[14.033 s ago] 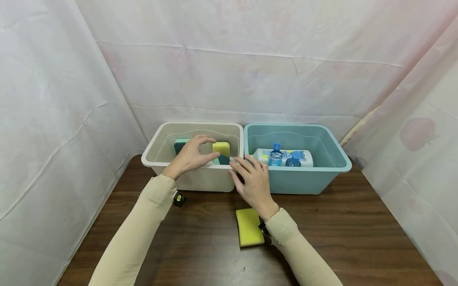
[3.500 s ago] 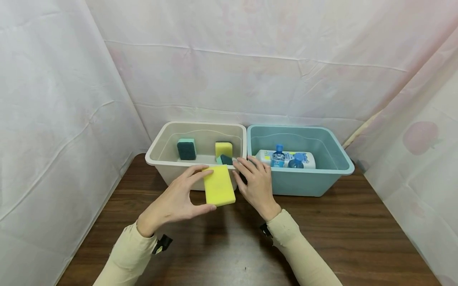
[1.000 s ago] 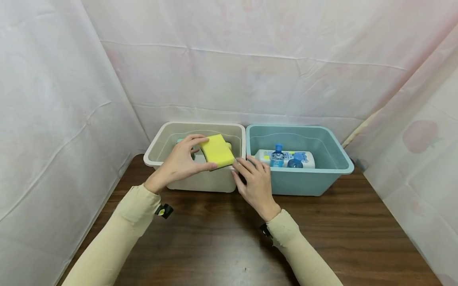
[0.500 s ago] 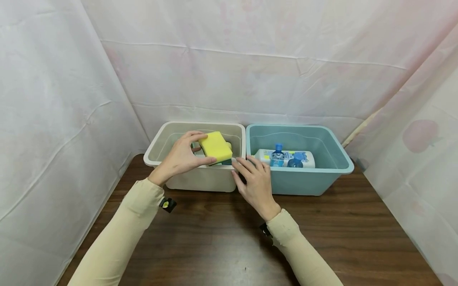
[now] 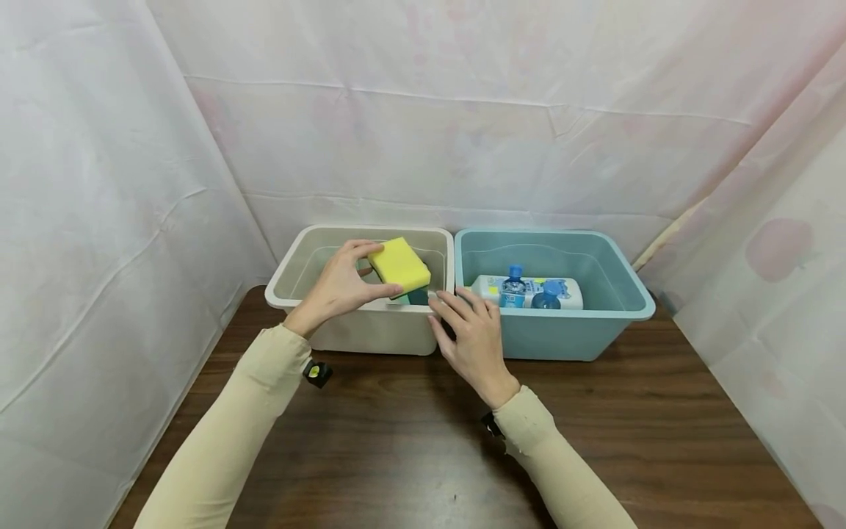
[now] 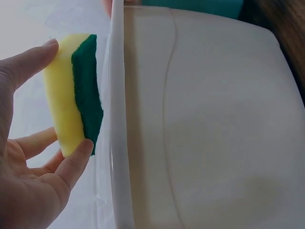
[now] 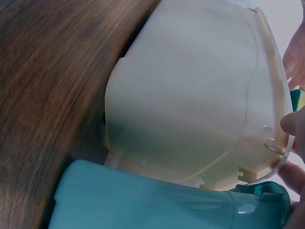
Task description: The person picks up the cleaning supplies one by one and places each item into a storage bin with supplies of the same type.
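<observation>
My left hand [image 5: 341, 283] pinches a yellow sponge [image 5: 399, 264] between thumb and fingers, tilted over the beige bin [image 5: 370, 334]. In the left wrist view, the sponge's dark green scouring side [image 6: 87, 90] faces the bin's rim. Below it inside the bin, part of a dark green sponge [image 5: 418, 297] shows; my hand and the held sponge hide much of the interior. My right hand [image 5: 472, 342] rests with bent, relaxed fingers where the rims of the beige bin and the teal bin [image 5: 555, 338] meet. In the right wrist view, a fingertip [image 7: 289, 124] touches the beige rim.
Inside the teal bin, a white bottle [image 5: 489, 285] lies on its side behind two small blue-capped bottles, one on the left [image 5: 512, 292] and one on the right [image 5: 547, 297]. Both bins stand on a dark wooden table [image 5: 396, 441], with pale curtains [image 5: 423, 147] behind and beside them.
The yellow sponge lay on the table; my left hand picked it up and carried it forward over the beige bin. Lately it has shifted only slightly. My right hand keeps its place.
</observation>
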Demonstrator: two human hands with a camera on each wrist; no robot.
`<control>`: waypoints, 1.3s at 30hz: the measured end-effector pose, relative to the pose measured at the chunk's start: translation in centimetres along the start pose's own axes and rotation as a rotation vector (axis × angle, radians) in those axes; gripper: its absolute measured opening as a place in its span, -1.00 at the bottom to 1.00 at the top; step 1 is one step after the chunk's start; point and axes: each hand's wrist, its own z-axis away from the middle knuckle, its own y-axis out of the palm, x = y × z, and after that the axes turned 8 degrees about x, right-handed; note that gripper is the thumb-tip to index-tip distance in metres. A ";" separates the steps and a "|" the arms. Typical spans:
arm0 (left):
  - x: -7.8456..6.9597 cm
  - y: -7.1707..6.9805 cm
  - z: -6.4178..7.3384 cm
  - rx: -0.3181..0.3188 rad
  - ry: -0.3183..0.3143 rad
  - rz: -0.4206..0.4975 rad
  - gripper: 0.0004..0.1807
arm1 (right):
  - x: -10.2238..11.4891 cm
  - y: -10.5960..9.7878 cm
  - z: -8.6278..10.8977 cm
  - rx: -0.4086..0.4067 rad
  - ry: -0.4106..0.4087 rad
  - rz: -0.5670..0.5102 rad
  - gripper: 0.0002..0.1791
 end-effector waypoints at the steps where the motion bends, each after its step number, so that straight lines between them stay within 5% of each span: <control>1: 0.0 0.0 -0.1 -0.006 -0.003 0.005 0.02 | 0.0 0.0 0.0 0.000 -0.001 -0.001 -0.68; 27: -0.1 0.9 -1.5 -0.006 -0.031 -0.009 0.04 | 0.3 -0.1 0.0 0.027 0.010 -0.003 -0.69; 39: 0.8 1.4 -1.6 -0.013 0.010 -0.022 -0.01 | 0.1 0.3 0.0 0.007 -0.002 0.001 -0.70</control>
